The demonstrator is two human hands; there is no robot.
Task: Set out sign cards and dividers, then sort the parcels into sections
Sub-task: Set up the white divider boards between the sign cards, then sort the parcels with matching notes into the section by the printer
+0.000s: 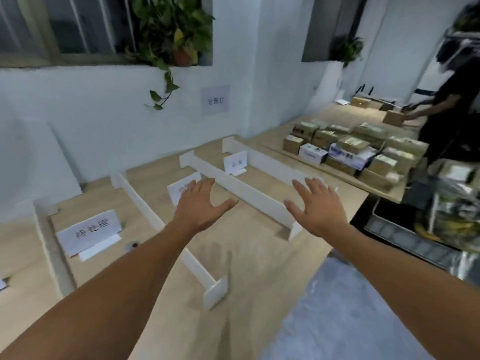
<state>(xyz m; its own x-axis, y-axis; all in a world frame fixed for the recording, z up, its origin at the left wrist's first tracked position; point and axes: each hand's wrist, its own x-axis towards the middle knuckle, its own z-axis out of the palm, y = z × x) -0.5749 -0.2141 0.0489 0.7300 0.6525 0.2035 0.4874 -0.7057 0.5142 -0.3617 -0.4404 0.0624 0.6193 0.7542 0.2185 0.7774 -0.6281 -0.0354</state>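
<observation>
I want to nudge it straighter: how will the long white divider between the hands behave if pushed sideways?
The divider looks thin and straight, likely a stiff board that slides as one piece. Its crosswise end foot probably resists tipping. Being so thin it seems light; pushing one end may swing it.

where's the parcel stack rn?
Head view, upper right: the parcel stack sits on the far table, beyond the rightmost divider, beside a person in dark clothes.
</observation>
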